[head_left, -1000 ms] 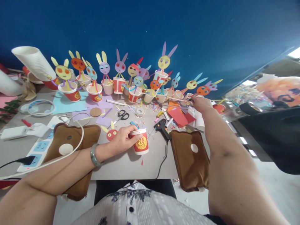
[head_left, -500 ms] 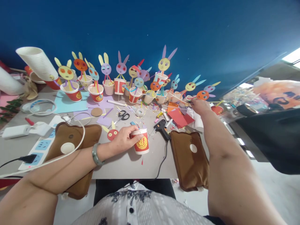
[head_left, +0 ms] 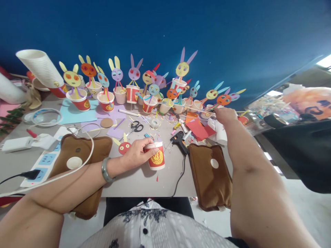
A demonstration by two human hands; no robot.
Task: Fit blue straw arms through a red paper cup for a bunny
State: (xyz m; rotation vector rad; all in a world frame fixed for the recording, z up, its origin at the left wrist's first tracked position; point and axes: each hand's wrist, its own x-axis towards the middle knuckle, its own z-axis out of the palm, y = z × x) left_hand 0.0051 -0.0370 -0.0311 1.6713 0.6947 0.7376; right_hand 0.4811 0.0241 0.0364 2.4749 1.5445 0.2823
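My left hand (head_left: 141, 151), with a bracelet at its wrist, is closed round the rim of a red paper cup (head_left: 156, 157) bearing a gold emblem. The cup stands upright near the table's front. Left of that hand lies a red paper rabbit face (head_left: 124, 147) with yellow ears, partly covered by it. At the back right, my right hand (head_left: 225, 115) is stretched out beside the rabbit cups, its fingers pressed together near a thin dark tip; what they hold is too small to make out. An orange rabbit face (head_left: 223, 99) stands just above it.
Several paper cups with rabbit faces, such as a yellow one (head_left: 72, 79), line the back. Scissors (head_left: 136, 126), a black glue gun (head_left: 179, 142) with its cord, red paper (head_left: 201, 129), brown pouches (head_left: 210, 172) and a power strip (head_left: 41, 168) lie about. Stacked white cups (head_left: 41, 69) lean at left.
My right hand has shifted slightly to the right at the back of the table. The orange rabbit face beside it now shows more fully. My left hand and its cup have stayed put.
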